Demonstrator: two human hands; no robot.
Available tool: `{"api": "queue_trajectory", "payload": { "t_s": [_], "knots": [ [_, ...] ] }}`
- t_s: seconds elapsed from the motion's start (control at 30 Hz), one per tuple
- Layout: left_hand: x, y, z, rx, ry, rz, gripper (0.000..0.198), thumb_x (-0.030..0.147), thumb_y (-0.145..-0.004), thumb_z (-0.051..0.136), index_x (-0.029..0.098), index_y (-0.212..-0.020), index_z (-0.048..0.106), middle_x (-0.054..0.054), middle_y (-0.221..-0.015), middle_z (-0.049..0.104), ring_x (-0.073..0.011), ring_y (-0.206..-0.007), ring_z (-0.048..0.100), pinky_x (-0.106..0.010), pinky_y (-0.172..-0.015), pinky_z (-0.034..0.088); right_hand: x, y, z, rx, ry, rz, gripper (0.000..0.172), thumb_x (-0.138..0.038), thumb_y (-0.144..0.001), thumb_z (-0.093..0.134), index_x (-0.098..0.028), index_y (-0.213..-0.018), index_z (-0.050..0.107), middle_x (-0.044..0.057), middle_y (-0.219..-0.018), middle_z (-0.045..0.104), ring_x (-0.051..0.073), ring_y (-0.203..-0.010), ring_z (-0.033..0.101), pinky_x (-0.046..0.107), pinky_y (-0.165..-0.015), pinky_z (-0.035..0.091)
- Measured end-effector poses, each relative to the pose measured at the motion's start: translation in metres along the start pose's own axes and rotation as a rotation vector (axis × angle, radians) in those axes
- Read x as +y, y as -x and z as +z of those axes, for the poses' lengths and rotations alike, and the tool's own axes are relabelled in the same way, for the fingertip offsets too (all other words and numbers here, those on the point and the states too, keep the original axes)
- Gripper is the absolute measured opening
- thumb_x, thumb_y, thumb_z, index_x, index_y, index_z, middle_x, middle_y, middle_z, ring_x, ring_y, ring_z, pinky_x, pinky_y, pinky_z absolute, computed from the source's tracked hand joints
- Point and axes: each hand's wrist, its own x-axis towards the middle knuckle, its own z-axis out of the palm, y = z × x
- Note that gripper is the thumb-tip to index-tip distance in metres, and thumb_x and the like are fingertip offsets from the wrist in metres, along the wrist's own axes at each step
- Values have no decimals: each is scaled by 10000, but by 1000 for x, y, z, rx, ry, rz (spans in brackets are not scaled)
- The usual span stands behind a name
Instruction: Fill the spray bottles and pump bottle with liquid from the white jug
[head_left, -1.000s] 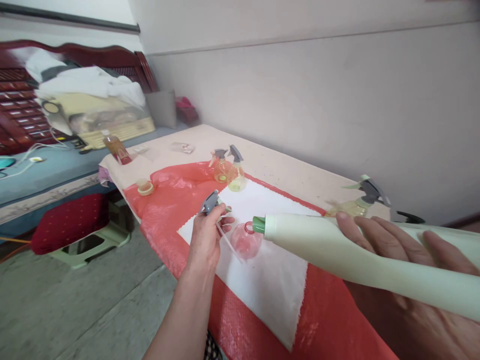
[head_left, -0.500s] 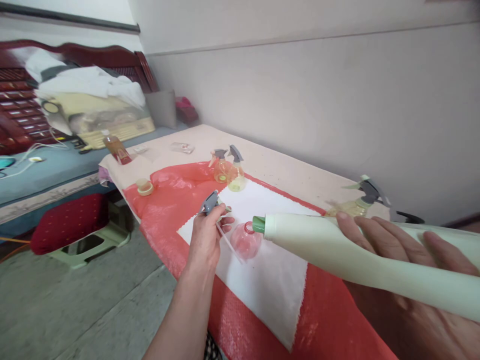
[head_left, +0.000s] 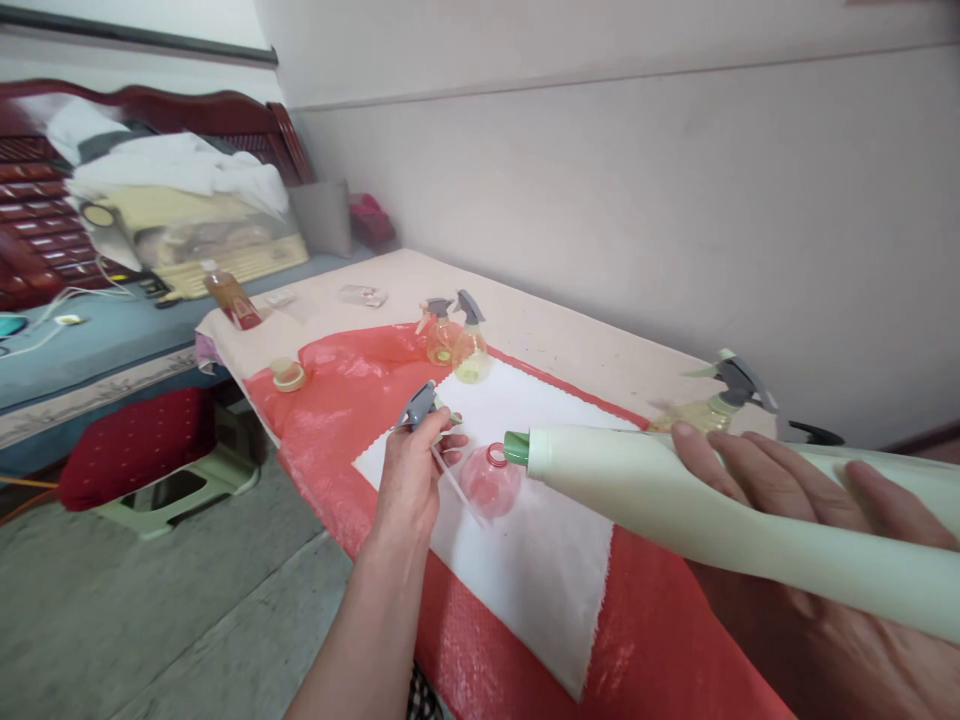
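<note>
My left hand is closed on a grey spray trigger head, whose clear dip tube slants down past the fingers. My right hand grips a large pale green jug, tipped onto its side. The jug's green spout is at the neck of a clear pink round bottle; whether they touch I cannot tell. That bottle stands without its top on a white cloth. No stream of liquid shows at the spout.
Two yellowish spray bottles stand behind the cloth; another spray bottle is at the right. A pale green cap rests on red plastic sheeting. An amber bottle stands far left. A red-cushioned stool is on the floor.
Both hands, the jug and the pink bottle hold nearly the same positions. The whole view has shifted very slightly.
</note>
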Motion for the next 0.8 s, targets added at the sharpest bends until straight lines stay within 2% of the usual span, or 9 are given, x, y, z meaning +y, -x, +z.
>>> {"api": "queue_trajectory", "payload": {
  "t_s": [0.1, 0.3, 0.47, 0.7, 0.8],
  "knots": [
    [0, 0, 0, -2, 5, -2, 287, 329, -642, 779, 128, -800, 648, -70, -860, 659, -124, -588, 609, -220, -508, 426, 2, 1, -1, -39, 114, -102, 601, -107, -912, 406, -144, -1501, 293, 217, -1317, 581, 399, -1191, 569, 619, -1014, 392],
    [0, 1, 0, 0, 3, -2, 286, 329, -641, 780, 131, -798, 647, -69, -862, 658, -125, -587, 608, -222, -509, 427, 2, -1, -2, -34, 132, -131, 599, -85, -907, 388, -109, -1498, 290, 235, -1313, 577, 406, -1173, 578, 619, -994, 405],
    [0, 1, 0, -11, 8, -1, 280, 325, -655, 773, 132, -810, 640, -61, -870, 655, -126, -594, 610, -220, -515, 429, 1, -2, -1, -11, 138, -127, 588, -96, -923, 369, -149, -1503, 288, 206, -1305, 593, 384, -1174, 585, 605, -991, 419],
    [-1, 1, -1, -11, 2, 2, 275, 323, -665, 766, 127, -807, 637, -65, -871, 654, -128, -593, 607, -218, -511, 426, 2, 0, -1, -28, 152, -128, 613, -97, -930, 313, -179, -1528, 204, 199, -1326, 580, 375, -1185, 581, 605, -988, 422],
    [-1, 1, 0, -10, 4, 5, 269, 318, -668, 763, 132, -815, 636, -60, -864, 651, -129, -594, 609, -217, -510, 426, 2, 0, -1, -24, 153, -127, 620, -101, -922, 349, -153, -1524, 213, 208, -1321, 581, 378, -1184, 580, 600, -999, 417]
  ]
}}
